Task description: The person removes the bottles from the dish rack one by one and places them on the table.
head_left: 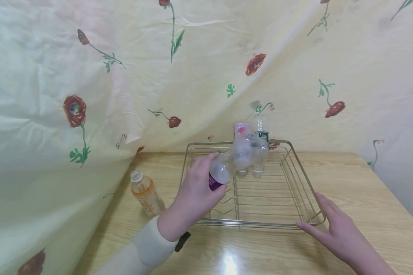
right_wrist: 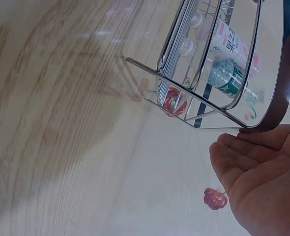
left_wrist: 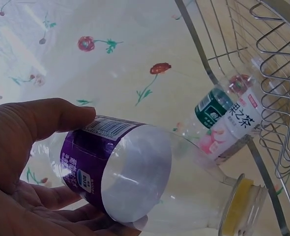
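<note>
My left hand point(head_left: 201, 183) grips a clear plastic bottle point(left_wrist: 189, 182) by its purple label. The bottle is tilted above the left half of a wire dish rack point(head_left: 268, 225), its neck with a yellow ring point(left_wrist: 237, 206) pointing away from the palm. Behind it, at the rack's back, stand a pink-labelled bottle point(head_left: 241, 127) and a green-labelled bottle point(head_left: 263, 136), both neck down. My right hand point(head_left: 344, 229) touches the rack's front right corner, thumb at the front rim and fingers along the right side.
An orange-tinted bottle point(head_left: 148, 194) stands upright on the wooden table point(head_left: 261, 252), left of the rack. Zigzag wires point(left_wrist: 282, 98) line part of the rack. A flowered cloth point(head_left: 206, 76) hangs behind and to the left.
</note>
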Motion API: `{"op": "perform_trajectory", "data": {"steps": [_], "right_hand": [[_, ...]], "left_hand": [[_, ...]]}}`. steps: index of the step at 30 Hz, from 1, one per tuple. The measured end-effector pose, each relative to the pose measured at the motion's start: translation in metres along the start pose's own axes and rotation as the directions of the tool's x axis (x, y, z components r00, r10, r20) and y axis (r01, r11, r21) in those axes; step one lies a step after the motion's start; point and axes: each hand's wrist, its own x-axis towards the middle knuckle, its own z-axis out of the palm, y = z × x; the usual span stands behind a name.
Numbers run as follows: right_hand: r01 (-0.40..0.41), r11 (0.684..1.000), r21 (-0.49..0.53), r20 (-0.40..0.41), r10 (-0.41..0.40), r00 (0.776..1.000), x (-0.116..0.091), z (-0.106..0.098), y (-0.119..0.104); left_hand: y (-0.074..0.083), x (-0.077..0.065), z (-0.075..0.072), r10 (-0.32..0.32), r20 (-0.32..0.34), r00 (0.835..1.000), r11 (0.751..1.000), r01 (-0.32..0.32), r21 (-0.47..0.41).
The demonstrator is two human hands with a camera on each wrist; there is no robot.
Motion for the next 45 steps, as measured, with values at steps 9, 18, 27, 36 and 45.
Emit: {"op": "perform_trajectory", "data": {"steps": [9,18,27,36,45], "right_hand": [[-0.007,1.0,-0.001,0.001,0.007,1.0,-0.001,0.0,-0.002],[-0.018,1.0,-0.02,0.005,0.018,1.0,0.0,-0.001,-0.003],[0.003,1.0,-0.001,-0.004,-0.003,1.0,0.0,-0.002,-0.004],[0.031,1.0,0.004,-0.05,-0.031,0.998,0.0,-0.005,-0.011],[0.07,0.997,0.01,-0.092,-0.069,0.993,0.0,-0.008,-0.016]], "left_hand": [[-0.001,-0.005,0.003,0.037,0.007,0.999,0.999,-0.037,0.018],[-0.003,-0.009,0.005,0.068,0.001,0.998,0.997,-0.068,0.036],[-0.004,-0.013,0.007,0.078,0.031,0.997,0.994,-0.08,0.072],[-0.004,-0.016,0.01,0.046,0.089,0.995,0.995,-0.054,0.084],[-0.004,-0.018,0.014,0.078,0.103,0.992,0.99,-0.089,0.107]]}}
